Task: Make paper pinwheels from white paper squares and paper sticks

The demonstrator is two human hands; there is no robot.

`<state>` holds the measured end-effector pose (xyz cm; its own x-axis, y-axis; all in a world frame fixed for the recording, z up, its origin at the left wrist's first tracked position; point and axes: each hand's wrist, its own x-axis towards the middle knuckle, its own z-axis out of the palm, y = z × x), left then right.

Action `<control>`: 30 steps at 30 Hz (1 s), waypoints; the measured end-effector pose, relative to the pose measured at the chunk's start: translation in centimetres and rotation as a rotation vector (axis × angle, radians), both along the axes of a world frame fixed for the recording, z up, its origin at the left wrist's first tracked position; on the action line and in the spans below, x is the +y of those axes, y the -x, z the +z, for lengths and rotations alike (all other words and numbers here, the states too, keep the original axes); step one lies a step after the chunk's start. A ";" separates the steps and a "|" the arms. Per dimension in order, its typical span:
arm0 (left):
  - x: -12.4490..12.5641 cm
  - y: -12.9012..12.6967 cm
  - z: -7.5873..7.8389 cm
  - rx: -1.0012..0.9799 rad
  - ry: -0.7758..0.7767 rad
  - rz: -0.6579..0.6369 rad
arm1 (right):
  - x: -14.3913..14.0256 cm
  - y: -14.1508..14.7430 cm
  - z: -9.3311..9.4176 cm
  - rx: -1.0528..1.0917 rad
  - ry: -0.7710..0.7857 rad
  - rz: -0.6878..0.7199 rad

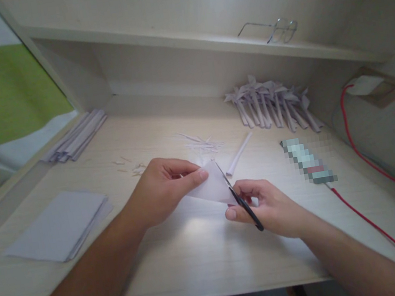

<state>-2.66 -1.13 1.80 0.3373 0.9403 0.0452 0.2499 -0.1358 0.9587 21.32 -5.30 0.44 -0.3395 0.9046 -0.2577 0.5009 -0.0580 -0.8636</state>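
The paper (214,185) is up over the middle of the table (185,260). Your left hand (159,189) pinches its left edge tight in its grip. Your right hand (270,206) is closed around the scissors (241,201), and the blades touch the paper's right edge. Thin scraps (202,144) lie just behind. A paper stack (58,225) sits far left, and rolled papers (273,103) sit at the back right.

Desk (186,265): paper stack (58,225) near left edge, strips (76,137) at back-left corner, pinwheels (273,103) at back right, red cable (379,229) along right edge.
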 end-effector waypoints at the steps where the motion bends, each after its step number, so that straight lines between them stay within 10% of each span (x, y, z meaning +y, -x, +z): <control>1: 0.0 0.0 -0.1 0.002 0.002 -0.006 | 0.0 0.1 0.0 0.005 0.006 -0.002; 30: 0.4 -0.2 -0.4 -0.020 0.025 0.051 | 0.1 0.2 -0.4 0.100 0.073 -0.030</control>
<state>-2.47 -0.76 1.40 0.2880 0.9572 0.0278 0.2369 -0.0994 0.9664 21.11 -5.17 0.09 -0.3395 0.8950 -0.2894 0.4097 -0.1362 -0.9020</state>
